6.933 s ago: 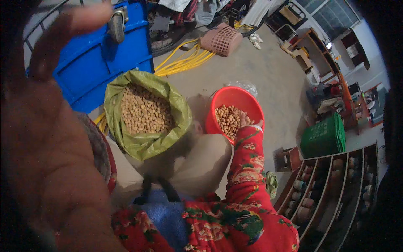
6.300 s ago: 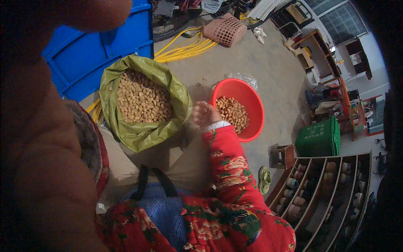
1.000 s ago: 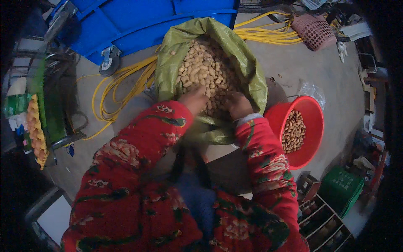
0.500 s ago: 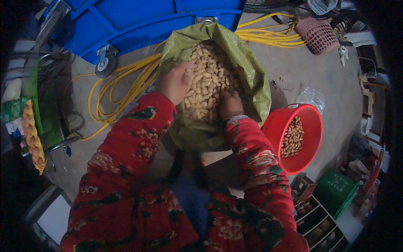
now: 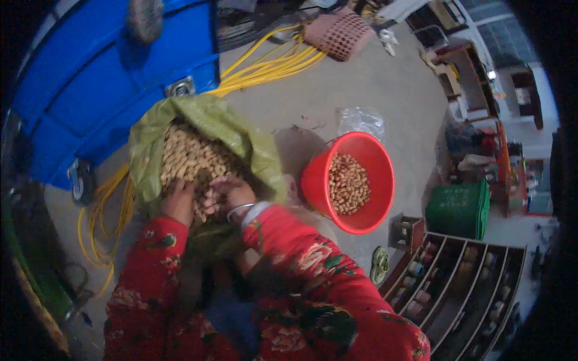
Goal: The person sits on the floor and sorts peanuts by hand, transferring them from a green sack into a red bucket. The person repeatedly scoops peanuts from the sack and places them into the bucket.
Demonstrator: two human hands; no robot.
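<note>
Peanuts [image 5: 191, 157] in the sack [image 5: 251, 147] seem gathered by your left hand [image 5: 179, 202] and right hand [image 5: 232, 196]; whether your grip pinches any, I cannot tell; lifting would need cupping.

Household storeroom, by its shoe rack [image 5: 448, 289]

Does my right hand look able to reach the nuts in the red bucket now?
Likely yes: the nuts lie uncovered in the red bucket, though your right hand must lift out of the green sack first.
</note>
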